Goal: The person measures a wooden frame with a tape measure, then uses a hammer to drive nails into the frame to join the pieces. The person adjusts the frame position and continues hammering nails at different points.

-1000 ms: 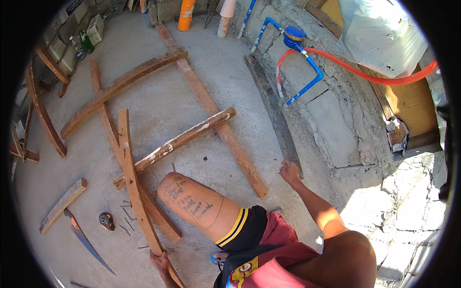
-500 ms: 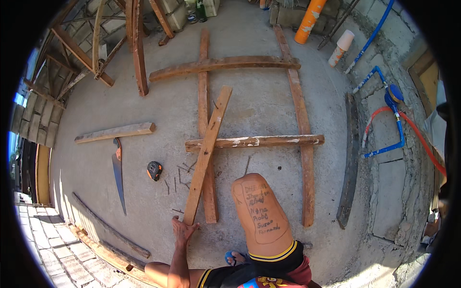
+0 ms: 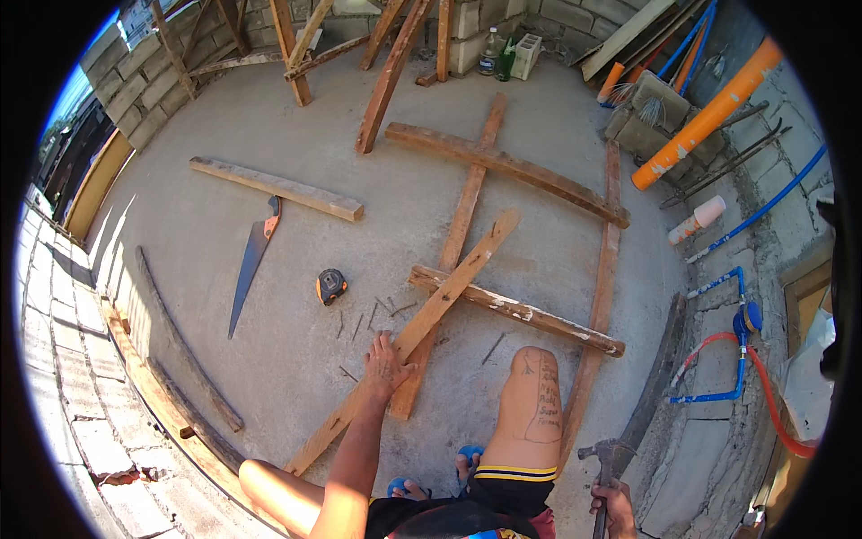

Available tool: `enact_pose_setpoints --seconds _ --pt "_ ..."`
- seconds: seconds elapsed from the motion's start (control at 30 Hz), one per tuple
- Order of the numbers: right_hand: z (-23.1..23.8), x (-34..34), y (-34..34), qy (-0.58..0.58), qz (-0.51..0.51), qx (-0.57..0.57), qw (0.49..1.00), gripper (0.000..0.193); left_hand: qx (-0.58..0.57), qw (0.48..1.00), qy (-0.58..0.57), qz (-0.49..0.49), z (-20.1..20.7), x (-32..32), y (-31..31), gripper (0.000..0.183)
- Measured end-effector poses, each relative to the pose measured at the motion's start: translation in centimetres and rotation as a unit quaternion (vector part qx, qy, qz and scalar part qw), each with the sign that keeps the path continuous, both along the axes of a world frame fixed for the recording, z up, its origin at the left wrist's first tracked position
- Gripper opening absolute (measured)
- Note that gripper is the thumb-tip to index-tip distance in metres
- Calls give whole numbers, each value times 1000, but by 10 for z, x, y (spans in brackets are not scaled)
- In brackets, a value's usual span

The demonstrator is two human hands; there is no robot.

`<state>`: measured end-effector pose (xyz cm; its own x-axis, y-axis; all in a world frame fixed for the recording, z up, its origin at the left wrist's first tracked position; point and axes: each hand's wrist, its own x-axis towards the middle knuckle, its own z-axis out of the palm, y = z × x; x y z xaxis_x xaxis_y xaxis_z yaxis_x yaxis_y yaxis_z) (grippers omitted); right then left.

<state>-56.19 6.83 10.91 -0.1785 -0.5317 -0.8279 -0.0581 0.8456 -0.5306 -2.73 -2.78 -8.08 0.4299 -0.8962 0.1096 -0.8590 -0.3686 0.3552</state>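
My left hand (image 3: 387, 366) straddles a long wooden plank (image 3: 431, 310), its fingers over one edge and the thumb at the other. The plank slants across a lumber frame, lying over a long beam (image 3: 465, 211) and a paint-spotted crosspiece (image 3: 516, 310). At the lower right, my right hand (image 3: 614, 506) grips the handle of a claw hammer (image 3: 608, 454), head up. Several nails (image 3: 373, 314) lie on the floor left of the plank. A tape measure (image 3: 331, 286) rests beyond them.
A handsaw (image 3: 252, 260) lies beside a short timber (image 3: 274, 188) at left. Leaning beams (image 3: 395, 76) stand at the back. An orange pipe (image 3: 705, 117) and a blue water line (image 3: 743, 337) run along the right wall. My bare knee (image 3: 532, 382) is near the frame.
My left hand has shifted from the plank's near end to farther up it. The plank reaches closer to me. My right hand and the hammer have come into view; the view has turned.
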Motion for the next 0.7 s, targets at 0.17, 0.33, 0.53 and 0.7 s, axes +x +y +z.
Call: enact_pose_setpoints --seconds 0.17,0.33,0.53,0.7 --pt "74 66 -72 -153 -28 -217 964 31 72 985 142 -72 -22 26 22 81" --pt "55 94 -95 -42 55 -178 982 34 151 978 118 -81 -7 43 52 73" --pt "31 118 -85 -103 103 -80 986 45 225 972 0 -72 11 56 38 60" --pt "33 127 -74 -53 158 -82 983 47 197 978 40 -59 23 62 43 71"
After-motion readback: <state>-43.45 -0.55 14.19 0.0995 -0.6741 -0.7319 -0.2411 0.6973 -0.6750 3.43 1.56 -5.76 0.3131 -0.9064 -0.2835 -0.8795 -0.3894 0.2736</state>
